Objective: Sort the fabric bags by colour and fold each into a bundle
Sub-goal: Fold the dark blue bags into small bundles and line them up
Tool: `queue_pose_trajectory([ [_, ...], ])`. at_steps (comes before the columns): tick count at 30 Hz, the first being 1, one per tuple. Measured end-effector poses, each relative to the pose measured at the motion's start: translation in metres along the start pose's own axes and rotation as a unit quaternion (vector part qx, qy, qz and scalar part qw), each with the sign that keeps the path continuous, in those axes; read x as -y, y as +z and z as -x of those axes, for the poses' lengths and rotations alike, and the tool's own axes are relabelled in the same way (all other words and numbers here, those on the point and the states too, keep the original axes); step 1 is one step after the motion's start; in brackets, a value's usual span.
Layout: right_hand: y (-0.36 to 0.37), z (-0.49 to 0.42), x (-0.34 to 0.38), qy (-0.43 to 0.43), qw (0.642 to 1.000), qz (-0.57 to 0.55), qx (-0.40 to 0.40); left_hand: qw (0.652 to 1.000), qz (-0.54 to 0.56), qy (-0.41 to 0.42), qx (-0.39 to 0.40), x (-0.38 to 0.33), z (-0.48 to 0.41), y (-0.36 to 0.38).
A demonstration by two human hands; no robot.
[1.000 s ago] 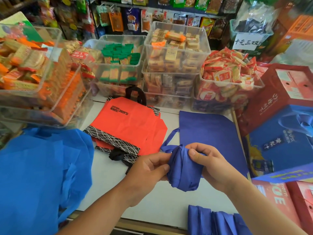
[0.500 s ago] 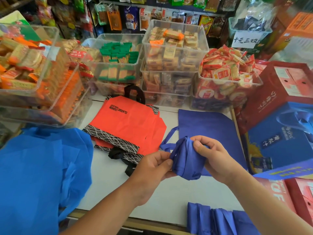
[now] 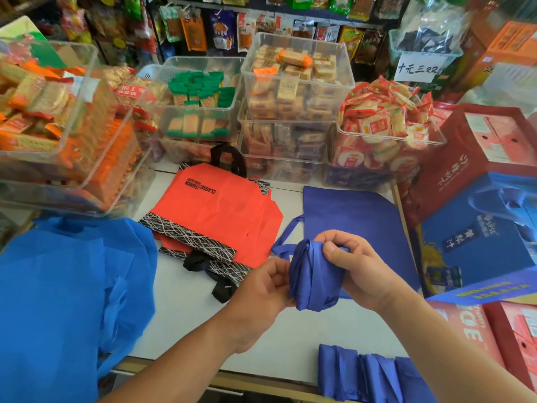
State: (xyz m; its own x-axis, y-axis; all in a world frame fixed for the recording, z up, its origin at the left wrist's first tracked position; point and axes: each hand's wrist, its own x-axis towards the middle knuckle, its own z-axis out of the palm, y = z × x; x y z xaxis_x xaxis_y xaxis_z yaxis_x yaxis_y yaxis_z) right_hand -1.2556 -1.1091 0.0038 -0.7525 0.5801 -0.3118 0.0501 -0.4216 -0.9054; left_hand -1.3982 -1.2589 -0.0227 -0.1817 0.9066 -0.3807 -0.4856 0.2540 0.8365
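While left hand (image 3: 261, 289) and right hand (image 3: 357, 266) grip the bundle (image 3: 313, 283), orange bags (image 3: 220, 216) lie behind it, tubs (image 3: 296, 82) line the tabletop's (image 3: 180, 309) far edge, seemingly folded bags (image 3: 369, 376) its near edge.

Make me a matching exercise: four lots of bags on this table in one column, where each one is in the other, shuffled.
1. rolled dark blue bag
2. orange bags
3. light blue bags
4. dark blue bundles

A. heaped at the left edge of the table
B. in a row at the near edge
C. gripped by left hand and right hand
D. lying flat, mid-table

Pairs: 1-C, 2-D, 3-A, 4-B
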Motion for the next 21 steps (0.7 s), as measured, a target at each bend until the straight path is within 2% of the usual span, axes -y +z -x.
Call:
queue_pose_trajectory([
  [6, -0.002, 0.001, 0.005, 0.02, 0.998, 0.03, 0.043, 0.997, -0.046, 0.038, -0.044, -0.008, -0.003, -0.005],
  [8, -0.006, 0.002, 0.003, 0.014, 0.998, 0.049, 0.034, 0.995, -0.065, 0.055, -0.046, -0.018, -0.003, -0.008],
  [10, -0.007, 0.002, 0.001, 0.006, 0.998, 0.066, 0.013, 0.99, -0.068, 0.088, -0.083, -0.028, 0.001, -0.004],
  [12, -0.005, 0.002, 0.0, -0.004, 0.996, 0.088, 0.0, 0.979, -0.086, 0.137, -0.126, -0.034, 0.005, 0.004],
  [15, 0.0, 0.003, 0.0, -0.011, 0.993, 0.116, -0.01, 0.949, -0.173, 0.217, -0.148, -0.027, 0.005, 0.01],
  [19, 0.006, 0.006, 0.002, -0.036, 0.988, 0.147, -0.025, 0.926, -0.216, 0.252, -0.182, -0.019, 0.0, 0.012],
  [21, 0.009, 0.006, 0.001, -0.046, 0.982, 0.183, -0.034, 0.927, -0.214, 0.246, -0.187, -0.016, -0.002, 0.012],
])
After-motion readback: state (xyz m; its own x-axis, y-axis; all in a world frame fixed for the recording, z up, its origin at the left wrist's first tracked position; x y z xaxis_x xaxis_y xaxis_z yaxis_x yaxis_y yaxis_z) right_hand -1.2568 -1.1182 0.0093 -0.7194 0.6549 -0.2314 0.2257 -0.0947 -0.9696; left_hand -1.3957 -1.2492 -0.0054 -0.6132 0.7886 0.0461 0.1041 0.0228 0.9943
